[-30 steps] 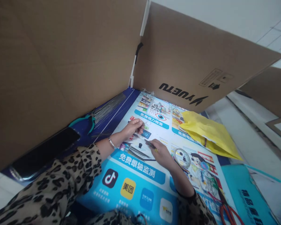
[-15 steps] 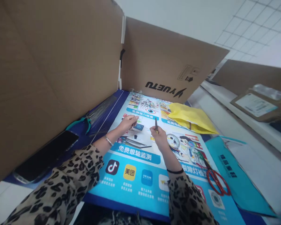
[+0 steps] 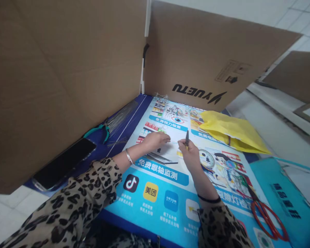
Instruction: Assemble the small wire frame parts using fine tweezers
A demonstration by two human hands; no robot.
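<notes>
My left hand [image 3: 157,141] is closed in a pinch above the printed poster [image 3: 158,186]; what its fingertips hold is too small to make out. A faint thin line shows between the two hands. My right hand [image 3: 189,155] is closed around a small tool with a dark pointed tip [image 3: 187,135], which points up and away from me. A bit of yellow shows on the tool near the fingers. The hands are close together but apart. To the right of my right hand lies a round coil [image 3: 206,159] on the poster.
Cardboard panels [image 3: 196,51] wall the left and back. Along the left lie a black phone [image 3: 64,162], teal-handled pliers [image 3: 95,130] and thin wires [image 3: 124,115]. On the right are a yellow pouch [image 3: 232,129], red-handled scissors [image 3: 268,218] and a teal folder [image 3: 271,179].
The view has swung, so everything sits differently in the picture. My left hand has turned, its fingertips now pointing toward my right hand. My right hand keeps the tool.
</notes>
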